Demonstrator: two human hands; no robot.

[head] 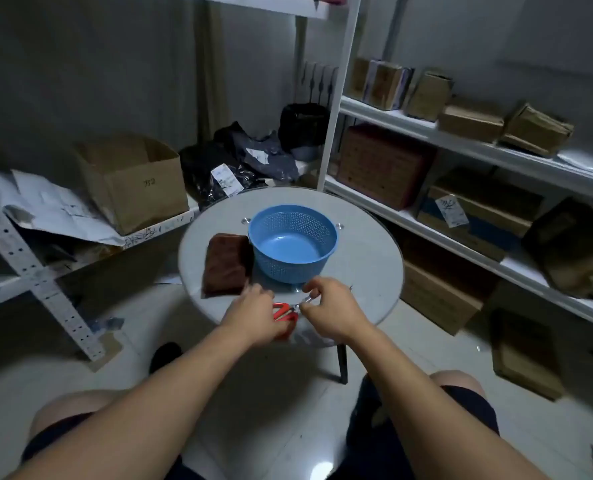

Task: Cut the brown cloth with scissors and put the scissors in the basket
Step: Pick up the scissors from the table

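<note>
A folded brown cloth (226,264) lies on the round glass table (368,237), touching the left side of an empty blue perforated basket (292,247). Red-handled scissors (284,315) are at the table's near edge. My left hand (253,315) covers the red handles and grips them. My right hand (329,308) pinches the metal blades at their far end. Most of the blades are hidden between my fingers.
White metal shelves with cardboard boxes (472,119) run along the right wall. A large open box (132,181) and black bags (219,168) sit on the left shelf behind the table. My knees and the tiled floor are below.
</note>
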